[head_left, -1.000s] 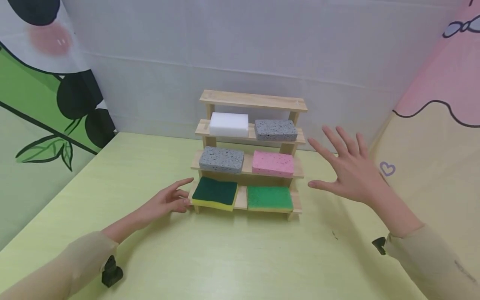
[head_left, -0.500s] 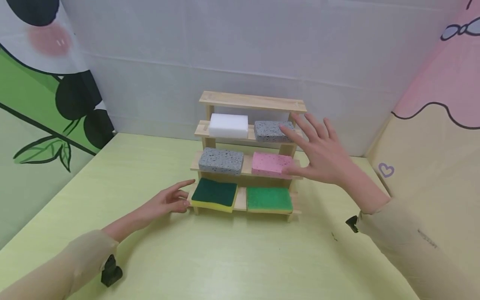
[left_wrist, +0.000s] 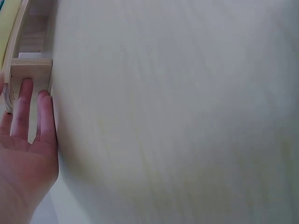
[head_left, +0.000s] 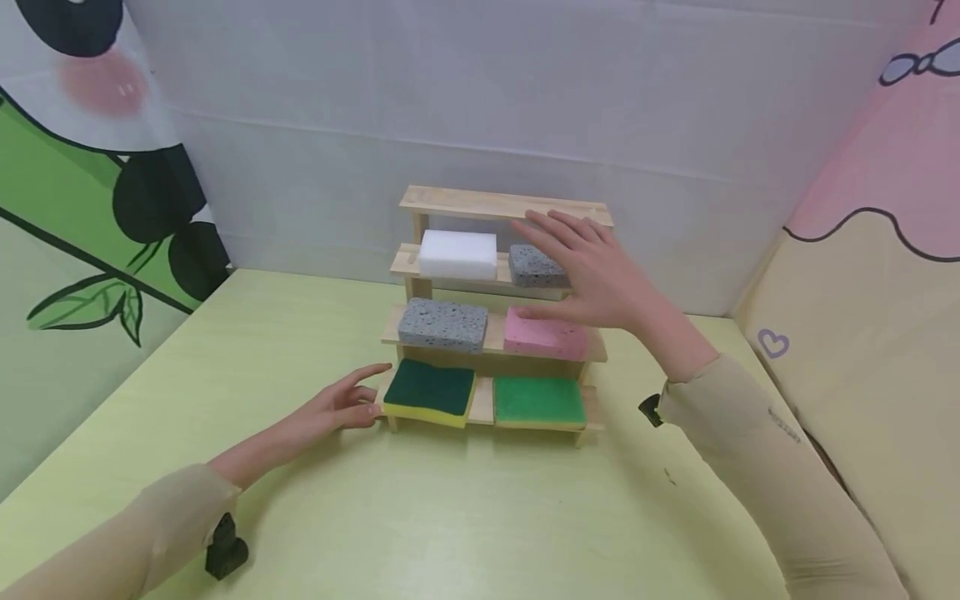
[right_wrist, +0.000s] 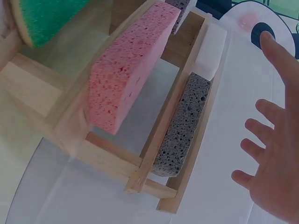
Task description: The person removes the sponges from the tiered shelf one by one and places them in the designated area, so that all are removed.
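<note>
A stepped wooden rack point(head_left: 480, 200) stands on the table, holding sponges. My left hand point(head_left: 326, 410) is at the rack's left end, its fairly straight fingers right at the wooden leg point(left_wrist: 32, 69) in the left wrist view. Beside it lies a dark green and yellow scrub sponge point(head_left: 429, 388). My right hand point(head_left: 600, 279) hovers over the rack's right side with fingers spread, holding nothing. In the head view it overlaps the upper grey sponge point(head_left: 534, 265) and the pink sponge point(head_left: 543, 337); both show in full on their boards in the right wrist view.
A white sponge point(head_left: 457, 254) lies on the upper left, another grey sponge point(head_left: 442, 325) below it, and a green scrub sponge point(head_left: 538, 402) at lower right. A white cloth point(head_left: 300, 167) hangs behind the rack. Printed panels flank the pale yellow table point(head_left: 450, 517).
My right hand has moved left from beside the rack to over its right half, in front of the grey and pink sponges. The left hand has stayed at the rack's left end.
</note>
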